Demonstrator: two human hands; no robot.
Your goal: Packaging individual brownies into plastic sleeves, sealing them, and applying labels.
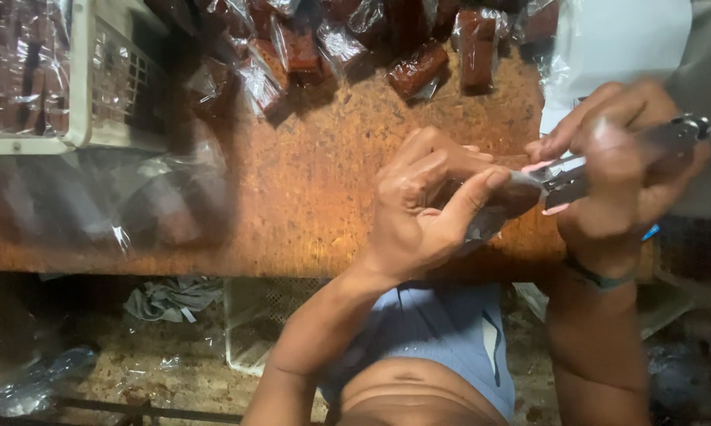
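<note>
I'm pinching the packet shut in my left hand. My right hand is squeezing the stapler on its mouth. I'm keeping the fold flat so it bites squarely.

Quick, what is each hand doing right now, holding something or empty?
Left hand: closed, fingers pinching a small clear plastic packet at its end.
Right hand: closed around a metal stapler, its jaws at the packet's end; blurred.

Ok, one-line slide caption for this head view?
Left hand pinches a small clear packet while the right hand presses a metal stapler onto it, above a worn orange table strewn with wrapped brown bars.
</note>
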